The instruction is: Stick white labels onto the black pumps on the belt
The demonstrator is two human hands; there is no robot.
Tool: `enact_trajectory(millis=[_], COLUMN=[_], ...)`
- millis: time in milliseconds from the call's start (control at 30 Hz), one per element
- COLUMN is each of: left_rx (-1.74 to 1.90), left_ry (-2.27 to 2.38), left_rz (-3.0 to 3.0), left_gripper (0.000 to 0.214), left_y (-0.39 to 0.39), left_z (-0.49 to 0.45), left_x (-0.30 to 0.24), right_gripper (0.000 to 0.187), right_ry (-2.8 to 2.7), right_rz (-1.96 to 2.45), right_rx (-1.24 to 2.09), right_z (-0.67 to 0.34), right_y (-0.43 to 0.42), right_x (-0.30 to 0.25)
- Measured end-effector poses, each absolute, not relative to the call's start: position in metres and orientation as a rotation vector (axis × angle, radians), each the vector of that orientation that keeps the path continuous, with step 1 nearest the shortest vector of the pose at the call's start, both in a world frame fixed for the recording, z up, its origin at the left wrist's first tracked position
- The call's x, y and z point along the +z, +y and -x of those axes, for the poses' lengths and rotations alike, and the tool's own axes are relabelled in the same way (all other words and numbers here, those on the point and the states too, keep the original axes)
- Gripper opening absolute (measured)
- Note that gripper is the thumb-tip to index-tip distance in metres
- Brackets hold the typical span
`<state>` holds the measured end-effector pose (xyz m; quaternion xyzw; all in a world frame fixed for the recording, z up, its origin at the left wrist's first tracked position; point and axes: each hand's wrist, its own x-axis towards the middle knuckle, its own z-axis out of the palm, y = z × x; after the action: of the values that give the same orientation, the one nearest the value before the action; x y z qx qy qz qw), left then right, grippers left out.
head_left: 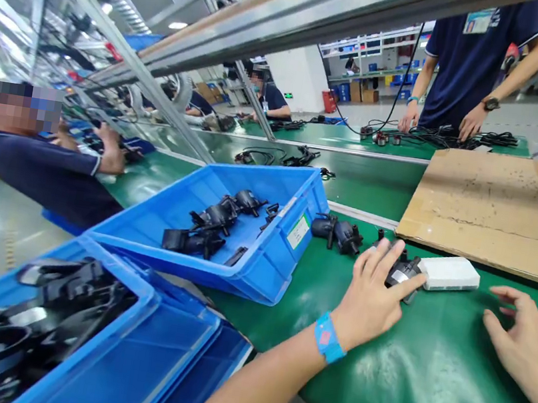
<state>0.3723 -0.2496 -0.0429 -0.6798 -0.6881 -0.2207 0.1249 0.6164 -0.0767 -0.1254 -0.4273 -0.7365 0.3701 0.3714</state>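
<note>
My left hand (369, 301), with a blue band at the wrist, reaches over a black plastic part (404, 270) that looks like a small pump. Its fingers are spread and its thumb stretches in front of the part; whether they press on it I cannot tell. Just right of the part lies a white block-shaped thing (453, 275), close to my left thumb. Further right, my right hand (525, 334) hovers over the green mat with curved fingers apart, holding nothing. Two similar black parts (338, 232) lie left of my left hand.
A blue bin (236, 284) with several black parts stands left of my hands. Nearer, another blue bin (127, 335) holds larger black pieces. Flat cardboard (499, 216) lies at the back right. A metal rail (295, 24) crosses above. Co-workers sit left and stand across the bench by black cables.
</note>
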Motion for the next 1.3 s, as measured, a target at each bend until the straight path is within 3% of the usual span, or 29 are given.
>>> enact_trajectory(millis=[100, 200, 367, 633, 733, 900, 1000, 1300], left_rx=[-1.114, -1.362, -1.134, -0.955, -0.987, -1.138, -1.258, -1.488], left_ry=[-1.933, -1.977, -2.07, -1.956, -1.925, -1.931, -1.978, -2.093], left_rz=[2.155, 2.317, 2.3, 2.548, 2.622, 2.638, 2.562, 2.371], left_gripper=[0.061, 0.069, 0.085, 0.067, 0.063, 0.068, 0.069, 0.037], left_y=[-0.24, -0.218, -0.175, -0.167, -0.171, -0.169, -0.163, -0.152], left_z=[-0.399, -0.425, -0.423, -0.391, -0.389, -0.385, -0.384, -0.389], left_x=[-0.041, -0.052, -0.081, -0.092, -0.097, -0.103, -0.103, -0.104], right_gripper=[0.051, 0.065, 0.054, 0.048, 0.039, 0.048, 0.042, 0.038], right_ry=[-2.104, -2.169, -2.174, -2.189, -2.178, -2.231, -2.222, -2.031], right_rz=[0.912, 0.777, 0.775, 0.75, 0.753, 0.712, 0.758, 0.868], right_rx=[0.828, 0.946, 1.077, 1.083, 0.96, 0.886, 0.921, 1.02], right_z=[-0.605, -0.592, -0.589, -0.614, -0.612, -0.6, -0.592, -0.611], right_y=[-0.059, -0.049, -0.052, -0.044, -0.036, -0.028, -0.024, -0.028], right_x=[-0.122, -0.115, -0.113, -0.109, -0.111, -0.114, -0.118, -0.108])
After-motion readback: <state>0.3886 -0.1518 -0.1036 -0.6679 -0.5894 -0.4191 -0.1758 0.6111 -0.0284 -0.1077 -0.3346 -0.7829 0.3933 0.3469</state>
